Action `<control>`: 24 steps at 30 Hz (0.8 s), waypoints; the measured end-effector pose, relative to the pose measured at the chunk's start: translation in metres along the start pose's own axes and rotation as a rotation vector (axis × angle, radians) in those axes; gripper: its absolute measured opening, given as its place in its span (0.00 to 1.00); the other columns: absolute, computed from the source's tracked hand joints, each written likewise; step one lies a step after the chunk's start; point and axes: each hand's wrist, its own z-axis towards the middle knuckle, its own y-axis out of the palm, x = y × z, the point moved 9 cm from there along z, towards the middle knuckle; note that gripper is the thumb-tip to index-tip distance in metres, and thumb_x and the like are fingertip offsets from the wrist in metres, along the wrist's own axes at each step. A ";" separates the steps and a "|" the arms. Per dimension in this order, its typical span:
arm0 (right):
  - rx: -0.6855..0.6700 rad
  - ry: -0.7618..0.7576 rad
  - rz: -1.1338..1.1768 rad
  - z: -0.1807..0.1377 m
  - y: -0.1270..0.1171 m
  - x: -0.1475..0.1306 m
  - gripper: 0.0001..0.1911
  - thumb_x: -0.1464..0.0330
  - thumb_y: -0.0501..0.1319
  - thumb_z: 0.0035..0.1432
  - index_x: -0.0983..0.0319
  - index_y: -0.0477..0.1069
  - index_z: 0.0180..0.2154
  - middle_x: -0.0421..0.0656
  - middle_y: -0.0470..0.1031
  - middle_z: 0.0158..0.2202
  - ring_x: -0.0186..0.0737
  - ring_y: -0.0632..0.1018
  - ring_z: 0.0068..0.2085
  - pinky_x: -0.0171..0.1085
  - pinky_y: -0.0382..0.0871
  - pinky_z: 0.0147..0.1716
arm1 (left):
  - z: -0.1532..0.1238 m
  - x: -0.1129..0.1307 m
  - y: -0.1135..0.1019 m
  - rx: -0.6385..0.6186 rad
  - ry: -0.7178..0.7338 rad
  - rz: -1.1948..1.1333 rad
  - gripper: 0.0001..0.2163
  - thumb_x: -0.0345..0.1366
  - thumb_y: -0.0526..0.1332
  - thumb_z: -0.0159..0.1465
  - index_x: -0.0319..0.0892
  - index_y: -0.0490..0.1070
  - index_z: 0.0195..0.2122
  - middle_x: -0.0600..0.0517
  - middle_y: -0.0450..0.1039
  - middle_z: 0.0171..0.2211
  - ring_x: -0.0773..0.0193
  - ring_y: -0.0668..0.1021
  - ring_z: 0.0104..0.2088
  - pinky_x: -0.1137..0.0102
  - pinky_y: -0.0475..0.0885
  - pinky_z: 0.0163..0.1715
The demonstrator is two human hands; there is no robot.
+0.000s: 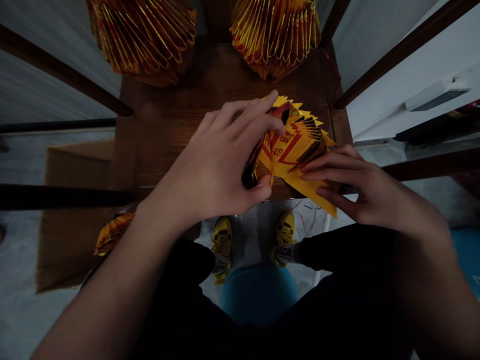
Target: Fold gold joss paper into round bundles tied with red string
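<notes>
The left hand [210, 160] pinches a yellow-and-red folded joss-paper stack [294, 145] between thumb and fingers; the right hand [348, 187] lies spread against it; beyond both, two pleated gold-red paper fans [275, 35] look finished on a brown wooden stool [168, 125].

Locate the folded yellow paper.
Head view: the folded yellow paper sits at the wooden seat's near edge, between the left hand and right hand.

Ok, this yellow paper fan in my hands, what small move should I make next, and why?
Probably tuck the loose yellow sheet back against the fanned paper stack with your right hand, since it droops past the wooden seat's edge while your left hand already grips the stack.
</notes>
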 end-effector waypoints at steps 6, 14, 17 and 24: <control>0.015 0.002 -0.031 0.000 -0.003 0.005 0.27 0.76 0.61 0.66 0.47 0.78 0.61 0.42 0.79 0.63 0.55 0.78 0.61 0.61 0.74 0.60 | -0.002 0.000 0.002 -0.012 0.009 0.015 0.32 0.39 0.63 0.67 0.56 0.59 0.73 0.56 0.51 0.80 0.41 0.61 0.77 0.36 0.64 0.71; 0.043 -0.028 0.013 0.001 -0.008 0.001 0.28 0.79 0.59 0.67 0.46 0.78 0.59 0.41 0.81 0.62 0.52 0.80 0.61 0.59 0.77 0.58 | -0.001 -0.002 0.001 -0.008 -0.004 0.005 0.35 0.41 0.65 0.67 0.55 0.60 0.75 0.56 0.53 0.80 0.38 0.62 0.77 0.36 0.66 0.70; 0.191 -0.027 -0.038 0.005 -0.018 -0.008 0.21 0.76 0.63 0.68 0.49 0.79 0.56 0.44 0.82 0.57 0.53 0.80 0.58 0.59 0.75 0.59 | -0.001 -0.001 0.001 -0.009 -0.011 0.033 0.37 0.38 0.64 0.65 0.50 0.58 0.76 0.53 0.53 0.80 0.40 0.63 0.76 0.39 0.66 0.70; 0.456 0.104 -0.118 0.017 -0.024 0.000 0.39 0.61 0.75 0.63 0.49 0.62 0.70 0.51 0.69 0.72 0.61 0.70 0.72 0.65 0.68 0.70 | 0.001 0.011 -0.001 0.018 0.043 0.006 0.40 0.36 0.66 0.63 0.43 0.56 0.77 0.50 0.56 0.79 0.49 0.64 0.77 0.51 0.62 0.76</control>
